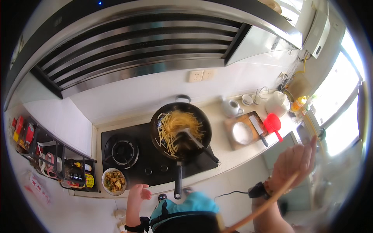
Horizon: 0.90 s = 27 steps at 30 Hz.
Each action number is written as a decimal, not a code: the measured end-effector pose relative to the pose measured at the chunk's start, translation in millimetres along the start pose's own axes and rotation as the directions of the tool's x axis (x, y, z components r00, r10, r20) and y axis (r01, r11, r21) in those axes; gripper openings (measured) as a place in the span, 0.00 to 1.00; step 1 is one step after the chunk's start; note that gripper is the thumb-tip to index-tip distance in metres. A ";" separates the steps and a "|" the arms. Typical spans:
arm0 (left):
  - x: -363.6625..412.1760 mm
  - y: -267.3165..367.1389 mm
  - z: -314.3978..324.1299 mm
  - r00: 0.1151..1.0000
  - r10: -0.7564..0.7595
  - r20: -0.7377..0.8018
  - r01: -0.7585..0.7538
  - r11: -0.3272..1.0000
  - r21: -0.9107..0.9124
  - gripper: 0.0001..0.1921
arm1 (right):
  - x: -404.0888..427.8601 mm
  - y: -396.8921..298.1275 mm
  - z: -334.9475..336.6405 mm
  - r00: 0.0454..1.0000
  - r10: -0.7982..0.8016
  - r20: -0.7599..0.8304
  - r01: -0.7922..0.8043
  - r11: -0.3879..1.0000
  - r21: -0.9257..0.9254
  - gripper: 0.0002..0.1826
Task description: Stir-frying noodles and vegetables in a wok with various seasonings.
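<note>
My left hand (140, 192) hangs at the counter's front edge with its fingers loosely bent and nothing in it. Just left of it sits a plate of cooked food (114, 182). My right hand (291, 164) is raised off to the right, away from the stove. A long wooden stick (262, 205) crosses in front of that wrist and its upper end meets the hand; whether the fingers grip it is unclear. A black wok (186, 153) stands on the right burner, holding pale strips of food and yellowish strands (180, 121). A spatula (201, 144) leans in the wok, its handle over the rim.
A bare gas burner (121, 151) is on the left of the black cooktop. To the right, a cutting board (230, 131) bears a white dish (242, 133) and a cleaver (258, 128), beside a red ladle (272, 123). A bottle rack (65, 163) stands left; a range hood (140, 43) hangs above.
</note>
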<state>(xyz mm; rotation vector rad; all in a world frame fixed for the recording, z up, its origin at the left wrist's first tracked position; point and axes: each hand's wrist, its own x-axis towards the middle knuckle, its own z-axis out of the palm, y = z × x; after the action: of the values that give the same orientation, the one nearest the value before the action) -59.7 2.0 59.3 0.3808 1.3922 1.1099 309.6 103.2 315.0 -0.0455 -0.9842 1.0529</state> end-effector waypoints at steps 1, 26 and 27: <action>1.3 -0.4 -0.3 0.999 -0.034 0.009 0.034 0.999 -0.015 0.16 | -3.6 -3.4 6.0 1.000 -0.011 0.005 0.011 1.000 -0.006 0.26; -0.1 7.3 -8.4 1.000 0.011 0.024 -0.013 0.997 0.078 0.16 | -15.8 4.4 45.2 0.977 0.062 -0.206 -0.037 0.992 0.124 0.40; 0.4 7.7 -10.7 0.999 0.033 0.027 -0.035 0.997 0.072 0.16 | -17.1 9.2 43.5 0.971 0.003 -0.241 0.026 0.992 0.120 0.39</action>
<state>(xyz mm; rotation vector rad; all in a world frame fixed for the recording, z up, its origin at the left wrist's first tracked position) -72.4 1.9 62.8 0.4710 1.4102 1.0809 270.7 77.9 325.3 -0.0649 -0.6982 1.0679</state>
